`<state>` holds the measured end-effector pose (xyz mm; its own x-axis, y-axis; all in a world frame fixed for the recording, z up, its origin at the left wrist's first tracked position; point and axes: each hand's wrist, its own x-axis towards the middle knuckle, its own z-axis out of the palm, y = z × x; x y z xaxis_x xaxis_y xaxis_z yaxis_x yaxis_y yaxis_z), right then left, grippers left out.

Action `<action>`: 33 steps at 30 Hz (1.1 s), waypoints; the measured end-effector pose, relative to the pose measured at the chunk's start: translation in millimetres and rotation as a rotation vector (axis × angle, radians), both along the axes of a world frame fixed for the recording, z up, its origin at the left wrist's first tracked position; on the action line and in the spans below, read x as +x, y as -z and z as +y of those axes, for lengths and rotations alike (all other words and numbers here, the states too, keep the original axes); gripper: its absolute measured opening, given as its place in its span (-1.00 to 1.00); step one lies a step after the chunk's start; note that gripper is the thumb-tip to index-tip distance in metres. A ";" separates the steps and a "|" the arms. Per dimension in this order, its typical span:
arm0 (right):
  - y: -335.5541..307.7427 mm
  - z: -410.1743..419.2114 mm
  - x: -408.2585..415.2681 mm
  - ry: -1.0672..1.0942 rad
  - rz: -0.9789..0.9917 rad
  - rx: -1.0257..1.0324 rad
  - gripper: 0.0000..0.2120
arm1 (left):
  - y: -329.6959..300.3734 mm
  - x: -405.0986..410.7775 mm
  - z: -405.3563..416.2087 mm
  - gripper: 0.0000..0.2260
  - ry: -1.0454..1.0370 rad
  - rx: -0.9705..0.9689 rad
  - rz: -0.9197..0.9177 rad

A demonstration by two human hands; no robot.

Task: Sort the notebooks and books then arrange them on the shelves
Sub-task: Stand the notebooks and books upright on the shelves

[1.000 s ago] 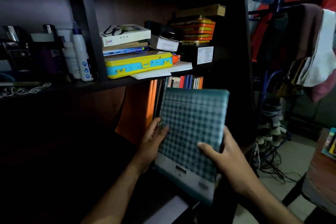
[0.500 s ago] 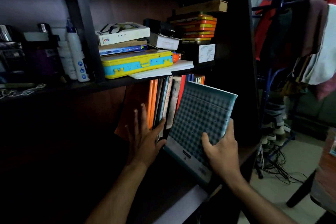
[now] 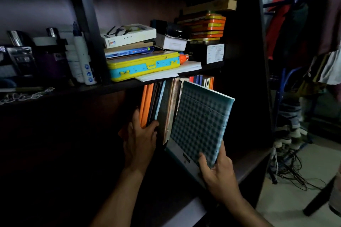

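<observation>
Head view is pretty dim, but here's the deal; the right hand pinches the bottom corner of the teal checked-cover notebook, thumb on the cover and fingers behind it, and the notebook is tilted with its top edge leaning toward the row of upright books and notebooks on the lower dark shelf; the left hand is curled round the orange-spined end of that row, thumb hooked in front, holding a bunch of them to the left.

What I'd worry about: the gap looks tight and the lean is steep, so the soft cover could catch on a neighbour's edge and fold; if the left hand lets go early the row probably flops right and shuts the slot; a corner pinch is a weak hold, so the notebook could slip down too.
</observation>
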<state>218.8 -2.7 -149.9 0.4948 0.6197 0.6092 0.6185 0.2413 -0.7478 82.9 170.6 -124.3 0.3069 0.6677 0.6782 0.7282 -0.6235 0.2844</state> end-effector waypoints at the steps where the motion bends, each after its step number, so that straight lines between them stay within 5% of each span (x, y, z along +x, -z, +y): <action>1: -0.3 -0.2 -0.2 -0.009 -0.009 0.010 -0.45 | -1.4 -1.8 -0.8 -0.70 -0.010 -0.009 -0.009; 9: -22.5 5.1 -2.9 -0.170 -0.045 -0.062 -0.30 | -1.5 -5.4 5.3 -0.65 -0.012 -0.056 -0.031; 18: -29.2 45.9 0.7 -0.123 -0.035 -0.130 -0.48 | -3.9 -7.7 7.5 -0.62 -0.017 -0.163 -0.013; 24: -20.4 97.2 -21.5 -0.149 -0.061 -0.169 -0.38 | -3.8 -8.5 -4.2 0.04 0.068 -0.008 -0.055; 27: -16.5 120.3 -25.6 -0.134 -0.048 -0.123 -0.44 | 6.5 -6.3 11.0 0.02 0.112 0.072 -0.318; 31: -10.5 127.0 -25.8 -0.053 -0.011 -0.103 -0.57 | 13.0 -9.2 17.5 -0.14 0.295 -0.520 -0.910; 33: -6.5 125.8 -23.9 -0.029 -0.024 -0.069 -0.57 | 13.7 -8.7 21.8 -0.02 0.170 -0.728 -0.906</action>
<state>194.9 123.2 -143.4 0.4620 0.6745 0.5759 0.6299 0.2076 -0.7484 74.2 192.3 -138.1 0.0306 0.9850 0.1700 -0.0003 -0.1701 0.9854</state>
